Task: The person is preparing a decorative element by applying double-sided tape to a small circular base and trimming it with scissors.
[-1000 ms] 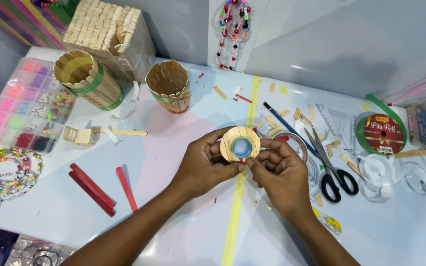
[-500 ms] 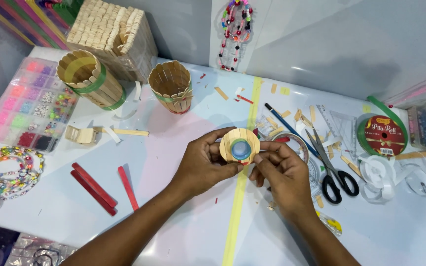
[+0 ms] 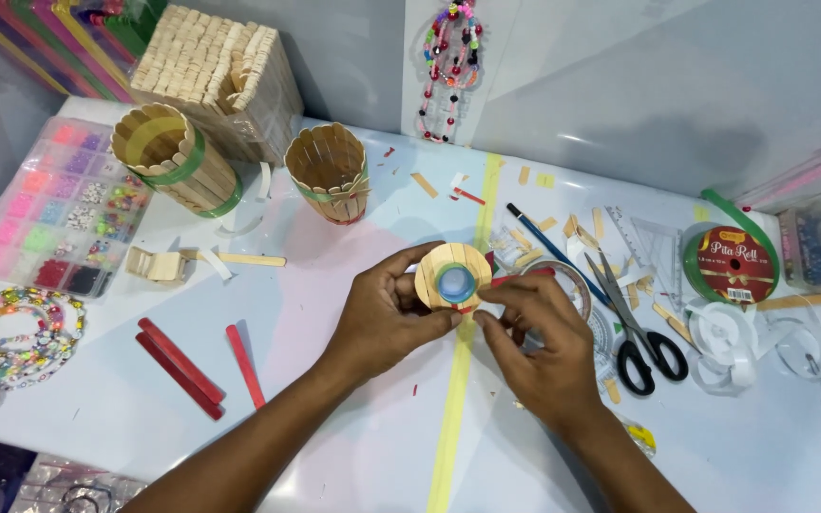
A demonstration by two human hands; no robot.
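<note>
- Your left hand [image 3: 387,318] pinched the round wooden-stick disc [image 3: 453,277], with its blue-green centre, from the left, holding it just above the counter [image 3: 353,446].
- Your right hand [image 3: 539,347] closed its grip on the disc's lower right edge.
- Scissors [image 3: 634,328] lay just right of that hand.
- Red sticks [image 3: 192,366] lay well left.

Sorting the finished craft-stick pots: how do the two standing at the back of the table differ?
The left cup is wider and leans over, showing its inside; the right cup is narrower and stands upright. The left cup has broad green bands at rim and base; the right cup has one thin band low down. Both are wooden sticks set in a ring, untouched.
</note>
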